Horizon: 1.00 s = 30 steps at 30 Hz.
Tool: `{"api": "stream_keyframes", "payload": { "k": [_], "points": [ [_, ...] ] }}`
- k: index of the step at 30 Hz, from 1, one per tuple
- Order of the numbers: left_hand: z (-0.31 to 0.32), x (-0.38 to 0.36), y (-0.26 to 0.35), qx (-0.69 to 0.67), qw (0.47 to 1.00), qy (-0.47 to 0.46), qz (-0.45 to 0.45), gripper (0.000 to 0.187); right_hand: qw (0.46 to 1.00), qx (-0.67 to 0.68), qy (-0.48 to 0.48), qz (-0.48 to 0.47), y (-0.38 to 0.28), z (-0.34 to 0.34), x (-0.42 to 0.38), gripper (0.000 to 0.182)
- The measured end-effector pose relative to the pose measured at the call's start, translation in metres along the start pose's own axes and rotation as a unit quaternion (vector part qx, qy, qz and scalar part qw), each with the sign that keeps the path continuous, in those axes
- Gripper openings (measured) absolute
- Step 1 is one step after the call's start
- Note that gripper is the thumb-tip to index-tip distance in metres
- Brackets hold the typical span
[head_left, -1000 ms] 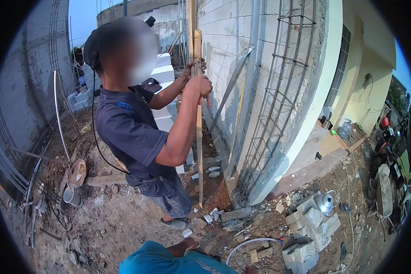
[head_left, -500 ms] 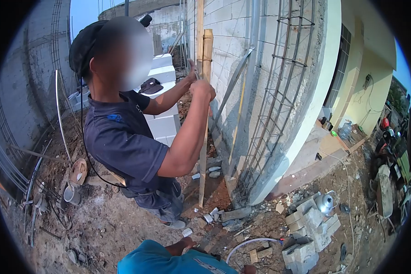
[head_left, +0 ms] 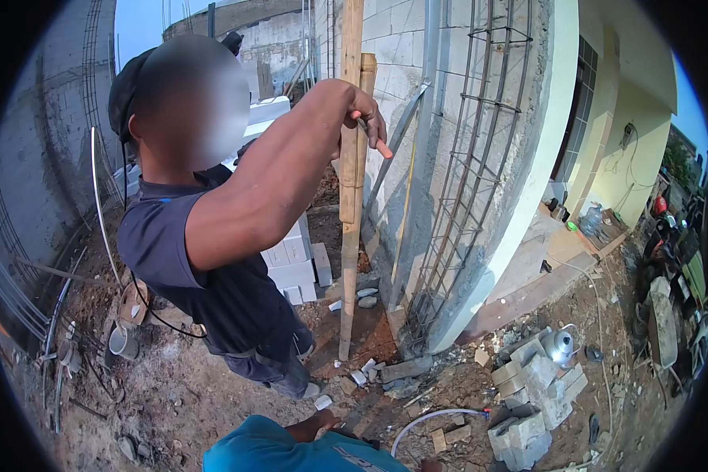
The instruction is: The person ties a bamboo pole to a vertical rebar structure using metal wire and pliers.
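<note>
Neither of my hands shows in the head view. My teal shirt fills the bottom edge, and what looks like my bare foot sticks out beside it, partly hidden. In front of me a co-worker in a dark shirt and cap stands at an upright bamboo pole set against a wooden post. The co-worker's raised hand grips a tool with orange handles, possibly pincers; its head is hidden.
A rebar cage leans by the block wall on the right. Broken blocks, a metal kettle and a hose lie on the ground. White blocks are stacked behind the co-worker; a bucket stands left.
The co-worker's near arm has risen and swung across the post, its elbow lifting. The orange-handled tool now shows clearly. The co-worker's body has shifted left; my shirt stays put.
</note>
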<state>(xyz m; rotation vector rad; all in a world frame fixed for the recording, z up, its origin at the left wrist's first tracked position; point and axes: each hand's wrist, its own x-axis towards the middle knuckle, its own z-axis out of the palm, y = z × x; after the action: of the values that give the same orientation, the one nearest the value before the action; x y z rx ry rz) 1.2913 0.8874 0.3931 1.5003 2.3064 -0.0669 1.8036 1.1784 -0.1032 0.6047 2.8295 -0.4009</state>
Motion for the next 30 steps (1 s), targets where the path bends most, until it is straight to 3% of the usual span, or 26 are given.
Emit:
{"api": "stream_keyframes", "payload": {
  "k": [1,2,4,5,6,8,9,11,13,15,17,18,19,22,30],
  "points": [
    [-0.064,-0.007,-0.005,0.050,0.998,0.025,0.020,0.052,1.000,-0.002,0.000,-0.001,-0.001,0.001,0.000,0.017],
    [-0.085,-0.011,-0.005,0.068,0.997,0.037,0.031,0.049,1.000,-0.007,0.000,-0.002,-0.001,0.001,-0.001,0.017],
    [-0.074,-0.005,-0.004,0.056,0.998,0.026,0.032,0.045,1.000,-0.017,-0.002,-0.008,-0.001,0.003,-0.003,0.017],
    [-0.032,0.001,0.001,0.027,0.999,0.006,0.021,0.044,1.000,-0.026,-0.002,-0.011,-0.001,0.004,-0.005,0.017],
    [0.066,0.007,0.019,-0.042,0.998,-0.035,-0.016,0.042,0.999,-0.032,-0.002,-0.015,-0.001,0.005,-0.006,0.017],
    [0.312,0.009,0.092,-0.201,0.950,-0.162,-0.178,0.041,0.998,-0.056,0.001,-0.026,0.001,0.008,-0.008,0.017],
    [0.329,0.003,0.108,-0.230,0.930,-0.208,-0.197,0.040,0.997,-0.069,0.002,-0.032,0.002,0.012,-0.010,0.017],
    [0.334,0.005,0.109,-0.248,0.912,-0.245,-0.214,0.041,0.995,-0.088,0.011,-0.044,0.000,0.010,-0.015,0.017],
    [0.360,0.009,0.102,-0.237,0.922,-0.222,-0.211,0.038,0.994,-0.085,0.034,-0.064,-0.007,-0.002,-0.019,0.017],
    [0.375,0.008,0.101,-0.223,0.932,-0.195,-0.207,0.035,0.996,-0.080,0.017,-0.043,-0.010,-0.003,-0.023,0.017],
    [0.375,0.012,0.096,-0.214,0.930,-0.244,-0.172,0.037,1.000,-0.010,-0.007,-0.008,-0.007,0.003,-0.022,0.016],
    [0.374,0.005,0.101,-0.204,0.945,-0.182,-0.180,0.038,0.999,-0.040,0.005,-0.035,-0.007,0.002,-0.023,0.019],
    [0.378,0.007,0.099,-0.200,0.947,-0.179,-0.178,0.038,0.999,-0.036,0.002,-0.029,-0.009,0.003,-0.025,0.019],
    [0.385,0.014,0.094,-0.316,0.887,-0.217,-0.256,0.050,1.000,-0.015,-0.003,-0.008,-0.014,0.002,-0.024,0.021],
    [0.367,0.016,0.095,-0.289,0.914,-0.178,-0.223,0.053,1.000,0.014,-0.009,0.018,-0.017,0.002,-0.029,0.025]
  ]
}}
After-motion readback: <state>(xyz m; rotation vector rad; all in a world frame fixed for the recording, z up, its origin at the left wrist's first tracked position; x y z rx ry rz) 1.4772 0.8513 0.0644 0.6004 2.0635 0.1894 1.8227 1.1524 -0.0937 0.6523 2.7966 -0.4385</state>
